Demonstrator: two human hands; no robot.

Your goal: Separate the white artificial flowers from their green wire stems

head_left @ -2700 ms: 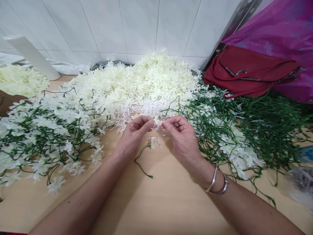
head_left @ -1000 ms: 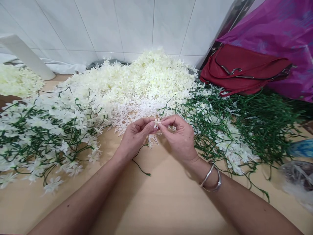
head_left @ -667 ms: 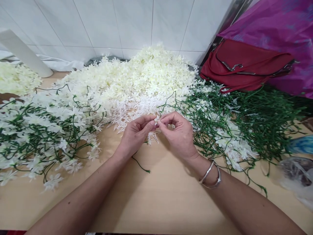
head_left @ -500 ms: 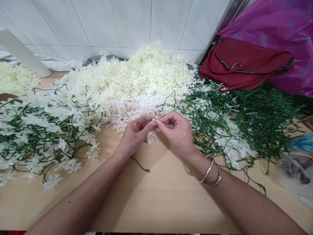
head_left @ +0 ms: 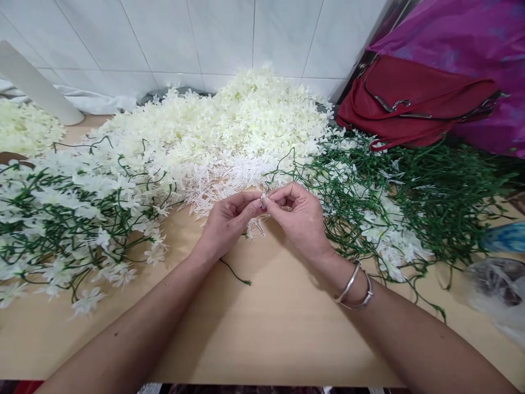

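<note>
My left hand (head_left: pixel 229 221) and my right hand (head_left: pixel 297 216) meet over the middle of the table, thumbs and fingertips pinched together. Between them is a small white artificial flower (head_left: pixel 263 200), mostly covered by the fingertips. Just below my hands lie a few loose white stamens (head_left: pixel 257 225). A green stem (head_left: pixel 235 273) sticks out from under my left hand and rests on the wood. Behind my fingers spread many white stamen pieces (head_left: pixel 229 178), with a large heap of cream-white petals (head_left: pixel 254 117) beyond them.
Flowers with green stems (head_left: pixel 82 219) are piled at left, and bare green stems (head_left: pixel 443 191) at right with white blossoms (head_left: pixel 383 235) among them. A red handbag (head_left: pixel 418 101), a purple bag (head_left: pixel 455 33), a clear plastic bag (head_left: pixel 498 290) and a white roll (head_left: pixel 39 82) stand around the table (head_left: pixel 262 328).
Both hands stay nearly in place, still pinching the small flower, whose petals now show less between the fingertips. The camera view has shifted slightly.
</note>
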